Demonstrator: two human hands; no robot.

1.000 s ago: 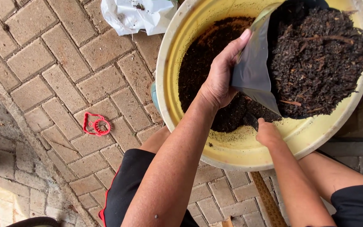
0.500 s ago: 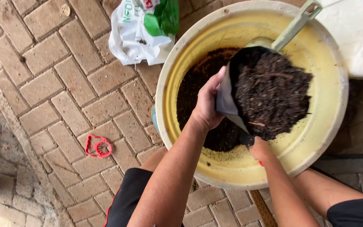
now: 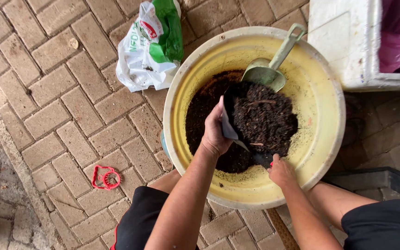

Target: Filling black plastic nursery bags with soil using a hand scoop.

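- While the person crouches over the round yellow plastic basin (image 3: pixel 320 139), both bare forearms reach forward from the bottom edge of the view, past knees in black shorts.
- The left hand (image 3: pixel 216 132) is raised over the basin's near-left part, wrist straight, back of the hand turned up toward the camera; its fingers (image 3: pixel 219 110) are closed together on the left edge of the soft black plastic bag (image 3: pixel 230 127), pinching that rim and holding it upright.
- The right hand (image 3: pixel 281 171) sits lower, near the basin's front wall, knuckles up; it grips the bag's bottom corner, fingers curled under, though how firmly they clamp cannot be told because the hand hides them.
- The bag hangs between the two hands, tilted, its mouth open and heaped with dark crumbly soil (image 3: pixel 265 120) mixed with thin twigs.
- More of that dark soil lies in the basin's bottom, mostly on the left side beneath the bag.
- A pale green plastic scoop (image 3: pixel 267 71) rests in the basin beyond the bag, its blade touching the soil and its handle leaning on the far rim.
- On the brick-paved floor (image 3: pixel 61 106), a crumpled white and green plastic sack (image 3: pixel 151 46) lies just beside the basin's upper left.
- A small red plastic ring-shaped piece (image 3: pixel 106 177) lies on the bricks near the left knee.
- A white foam box (image 3: pixel 343 41) stands at the upper right, with pink plastic inside.
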